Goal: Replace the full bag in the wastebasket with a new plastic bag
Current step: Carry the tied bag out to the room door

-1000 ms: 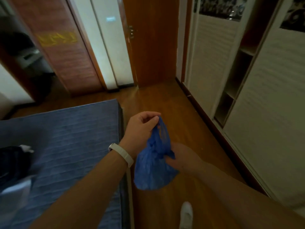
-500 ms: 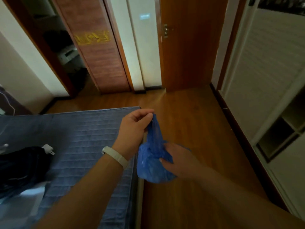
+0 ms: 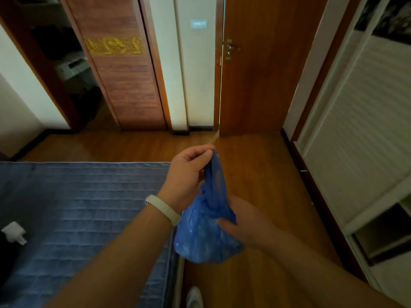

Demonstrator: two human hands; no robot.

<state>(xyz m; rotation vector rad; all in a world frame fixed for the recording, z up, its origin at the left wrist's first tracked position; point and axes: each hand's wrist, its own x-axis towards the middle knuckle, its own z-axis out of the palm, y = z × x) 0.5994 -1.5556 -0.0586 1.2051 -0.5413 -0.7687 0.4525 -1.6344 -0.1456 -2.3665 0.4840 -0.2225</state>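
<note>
Since the previous frame the view has swung left: the wooden door [image 3: 262, 70] now stands near centre, and more of the bed [image 3: 84, 214] fills the lower left. Hands and bag keep about the same pose relative to each other.

Left hand [image 3: 189, 174]: raised, grip clamped on the upper tail of the blue bag [image 3: 204, 234], thumb and fingers pinched together at the very top of the plastic. White wristband [image 3: 163, 208] on the left wrist.

Right hand [image 3: 242, 221]: lower, to the right of the bag, fingers closed against the bag's side just below the knot. Grip together on the plastic; fingertips partly hidden behind the bag.

Blue bag: tied shut, knot visible about midway, rounded full body hanging below it. Held in the air between both hands, above the wooden floor [image 3: 255, 170] just off the right edge of the bed, touching neither.

Bed: blue quilted cover, far edge parallel to the wall. Small white object [image 3: 14, 234] near the bed's left edge, beside something dark; identity cannot be told.

Surroundings: sliding panel with a gold leaf band [image 3: 114, 45] left of the door. White louvred wardrobe [image 3: 364, 134] along the right wall. Light-coloured shoe [image 3: 194, 297] at the bottom edge, on the floor.
</note>
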